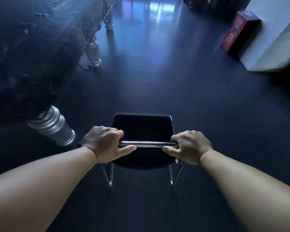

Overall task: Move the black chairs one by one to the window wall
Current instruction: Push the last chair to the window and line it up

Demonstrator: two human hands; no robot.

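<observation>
A black chair [141, 129] sits low in the centre of the frame, seen from behind and above, its seat pointing toward the top of the picture. Both hands grip the chrome bar [148, 144] that runs across the top of its backrest. The left hand [105, 144] is wrapped round the bar's left end, fingers curled over the far side and thumb lying along the near side; the right hand [190, 146] holds the right end the same way. Bare forearms reach in from the lower corners. Thin metal legs [111, 174] show below the backrest; whether they touch the floor [157, 81] I cannot tell. The floor is dark and glossy, with pale bluish light reflected on it in the upper centre. On the left a large table under a dark wrinkled cover [32, 47] fills the upper left of the frame, standing on fluted silver legs, the nearest one [53, 127] just left of the left hand. In the upper right a white block [274, 42] stands on the floor with a red box [238, 33] leaning against its left side, well apart from the chair.
</observation>
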